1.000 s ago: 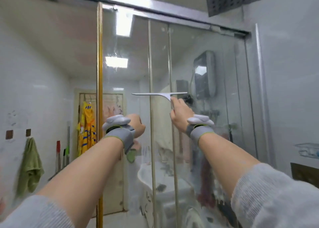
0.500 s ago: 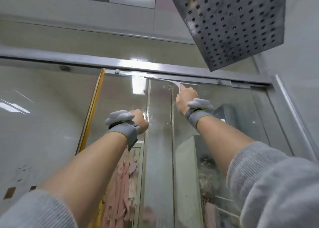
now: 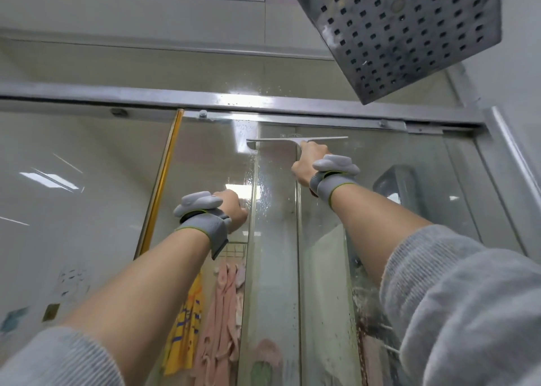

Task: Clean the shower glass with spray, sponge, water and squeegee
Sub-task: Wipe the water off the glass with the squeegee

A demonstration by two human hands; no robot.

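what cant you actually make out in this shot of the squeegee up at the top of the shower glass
Head view, the only one:
- Right hand fingers on the squeegee: hidden behind the hand's back.
- Left hand fingers and palm: turned away, hidden by wrist.
- Shower head: cut off by top edge.
- Blade contact with glass: too fine to tell.

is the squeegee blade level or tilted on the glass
Nearly level. The squeegee blade runs almost parallel to the top rail just above it, held high on the shower glass by the right hand.
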